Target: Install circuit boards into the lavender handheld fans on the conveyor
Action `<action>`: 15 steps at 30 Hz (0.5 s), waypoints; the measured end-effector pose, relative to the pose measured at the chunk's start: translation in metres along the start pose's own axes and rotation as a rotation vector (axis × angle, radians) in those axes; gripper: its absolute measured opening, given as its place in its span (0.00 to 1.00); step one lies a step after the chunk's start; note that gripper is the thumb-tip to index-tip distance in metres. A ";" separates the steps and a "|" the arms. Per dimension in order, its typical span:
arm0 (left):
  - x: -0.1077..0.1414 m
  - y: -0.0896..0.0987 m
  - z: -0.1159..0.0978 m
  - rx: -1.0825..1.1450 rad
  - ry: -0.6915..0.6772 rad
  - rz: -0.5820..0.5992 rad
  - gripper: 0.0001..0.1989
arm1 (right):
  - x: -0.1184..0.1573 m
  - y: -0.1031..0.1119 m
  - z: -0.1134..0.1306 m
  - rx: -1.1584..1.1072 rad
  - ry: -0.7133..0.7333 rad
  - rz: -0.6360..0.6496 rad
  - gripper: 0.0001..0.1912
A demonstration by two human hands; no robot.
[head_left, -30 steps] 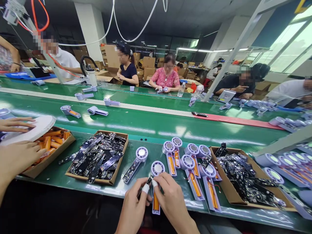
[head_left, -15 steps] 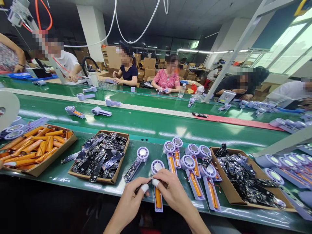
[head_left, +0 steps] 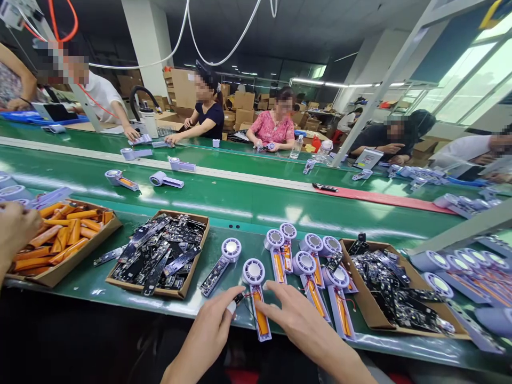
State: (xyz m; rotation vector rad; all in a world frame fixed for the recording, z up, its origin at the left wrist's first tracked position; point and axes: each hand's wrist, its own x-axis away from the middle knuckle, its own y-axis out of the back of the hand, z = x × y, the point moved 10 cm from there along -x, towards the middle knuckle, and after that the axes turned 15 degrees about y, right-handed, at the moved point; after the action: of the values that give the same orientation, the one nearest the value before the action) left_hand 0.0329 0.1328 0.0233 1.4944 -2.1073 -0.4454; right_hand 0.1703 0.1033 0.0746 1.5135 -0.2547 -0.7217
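Note:
My left hand (head_left: 213, 320) pinches a small black circuit board (head_left: 239, 298), mostly hidden by the fingers; the thumb wears a white finger cot. Thin wires run from the board towards a lilac handheld fan (head_left: 253, 271) lying in front of me. An orange battery (head_left: 261, 319) sits in the fan's open handle. My right hand (head_left: 298, 314) is over the handle's right side, fingers apart, thumb tip at the battery; whether it presses on it I cannot tell. Left of this fan lies another fan (head_left: 231, 249) with a circuit board in its handle.
Cardboard boxes of circuit boards stand at left (head_left: 196, 266) and right (head_left: 372, 309). Several battery-fitted fans (head_left: 305, 262) lie right of my hands. A co-worker's hand (head_left: 18, 229) is over the battery box (head_left: 92, 250). Beyond runs a green conveyor belt (head_left: 224, 200), with people seated across it.
My hands have moved apart: the right has let go and opened, while the left keeps the circuit board. The fan's handle has swung slightly right. A co-worker's hand has come in at far left.

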 end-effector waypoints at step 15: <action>0.008 -0.006 -0.015 -0.418 0.017 -0.085 0.29 | -0.006 -0.018 -0.030 -0.665 -0.495 -0.559 0.07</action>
State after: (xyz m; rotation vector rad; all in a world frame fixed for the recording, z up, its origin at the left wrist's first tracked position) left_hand 0.0443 0.1233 0.0337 1.3350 -1.7994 -0.8426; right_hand 0.1779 0.1332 0.0572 0.7422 0.0568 -1.4629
